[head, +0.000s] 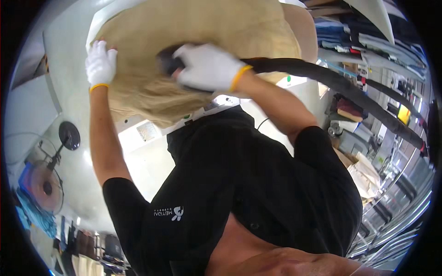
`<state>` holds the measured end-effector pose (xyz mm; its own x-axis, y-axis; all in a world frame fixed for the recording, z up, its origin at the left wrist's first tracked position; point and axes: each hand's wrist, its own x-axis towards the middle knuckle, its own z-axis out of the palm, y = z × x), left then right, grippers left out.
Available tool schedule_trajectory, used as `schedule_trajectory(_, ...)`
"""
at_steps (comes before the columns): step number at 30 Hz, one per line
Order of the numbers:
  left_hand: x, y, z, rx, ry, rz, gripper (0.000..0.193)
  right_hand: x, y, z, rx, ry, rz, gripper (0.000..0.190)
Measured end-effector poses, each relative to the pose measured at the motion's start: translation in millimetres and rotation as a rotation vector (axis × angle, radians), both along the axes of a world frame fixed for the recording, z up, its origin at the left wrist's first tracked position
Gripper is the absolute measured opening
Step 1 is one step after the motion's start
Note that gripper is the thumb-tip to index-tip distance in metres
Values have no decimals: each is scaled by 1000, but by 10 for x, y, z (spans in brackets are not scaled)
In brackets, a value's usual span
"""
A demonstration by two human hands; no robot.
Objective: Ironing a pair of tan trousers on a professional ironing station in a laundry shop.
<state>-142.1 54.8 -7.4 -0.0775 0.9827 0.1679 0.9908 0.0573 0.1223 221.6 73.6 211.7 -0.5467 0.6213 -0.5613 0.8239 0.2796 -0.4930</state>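
A beige cloth garment (138, 79) is spread over a pressing table (309, 31) in front of me, with loose folds along its near edge. My right hand (210, 67), in a white glove with a yellow cuff, grips a dark hand iron (169, 60) on the cloth. The iron is blurred and partly hidden by the hand. A thick black sleeved hose (328, 76) runs off to the right from behind my right wrist. My left hand (101, 63), gloved the same way with bare fingertips, rests on the garment's left edge, thumb apart and nothing held.
Stacks of folded garments (373, 51) lie at the upper right. A fan (47, 188) with a round black base (69, 135) is at the left. Metal rails (397, 220) fill the lower right, and clothes (86, 264) appear at the lower left.
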Motion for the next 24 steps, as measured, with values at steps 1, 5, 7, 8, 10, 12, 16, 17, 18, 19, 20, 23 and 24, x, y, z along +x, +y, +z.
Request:
schedule_trajectory(1,-83,131,-12,73,30,-42,40,-138,-149,-113,-24,118,83,50)
schedule_trajectory(5,423,280,320,-9,-248,171,41,-222,-220,-356,-18,252,32,48)
schedule_trajectory(7,934,-109,541,57,-550,272,45,-84,-31,-366,-10,231,21,48)
schedule_trajectory(8,1140,-298,448,121,-509,136,46,18,92,-360,-1,214,10,47)
schedule_trajectory(10,1376,-535,422,186,-456,3,48,245,304,-244,-3,210,-3,48)
schedule_trajectory(12,1564,-692,555,78,-158,15,50,644,518,-219,51,193,-62,57)
schedule_trajectory(16,1647,-880,579,-52,141,53,53,1798,856,-53,-152,207,-398,60)
schedule_trajectory(17,1598,-846,531,-70,130,45,54,2112,920,-66,-188,214,-485,56)
schedule_trajectory(18,1541,-814,488,-91,120,39,55,2410,1001,-145,-227,222,-570,52)
schedule_trajectory(19,1496,-788,471,-115,115,32,56,2651,1016,-206,-137,222,-621,39)
schedule_trajectory(20,1461,-751,457,-115,125,27,56,2909,1057,-290,-126,213,-645,38)
schedule_trajectory(23,1339,-714,393,-53,149,-15,62,3591,1129,-687,-84,224,-734,37)
schedule_trajectory(24,1291,-707,371,-34,158,-27,64,3710,1144,-791,-39,232,-801,36)
